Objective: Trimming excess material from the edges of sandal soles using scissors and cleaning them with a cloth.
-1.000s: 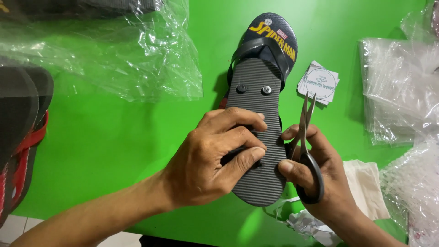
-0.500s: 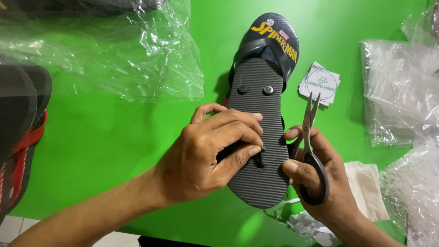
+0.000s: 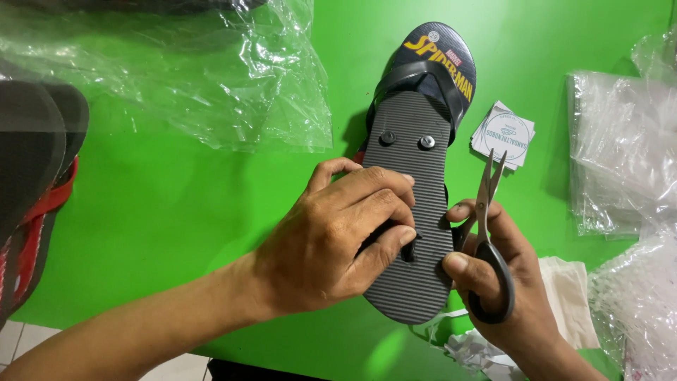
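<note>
At the far left edge, dark sandals [image 3: 32,183] with red straps lie stacked on the green worktop [image 3: 176,212], well clear of the hands. Beside them a loose clear plastic bag [image 3: 197,77] spreads across the top left; light and slippery, it could drift under an arm if the forearm sweeps outward.

The left hand [image 3: 331,247] is clenched over the lower half of a grey sandal [image 3: 416,212] that is turned sole-up on another, dark blue one [image 3: 441,63] lying face-up beneath it, toe ends pointing away from the person. The fingers lie across the ribbed sole, and the fingertips [image 3: 405,236] press at a small dark spot near its middle. If the grip slackens, the top sandal may slide or twist off the lower one.

Just right of the sole, the right hand [image 3: 493,282] grasps scissors [image 3: 486,233] by the black loops, blades upright and nearly shut, tips pointing away. The blades stand close to the left fingertips and to the sole's edge, so a hurried turn inward could nick a finger or cut the foam.

Further right lie a small stack of white tags [image 3: 504,134], paper scraps [image 3: 465,349] by the wrist, and more plastic bags [image 3: 620,155], any of which a moving wrist could scatter.
</note>
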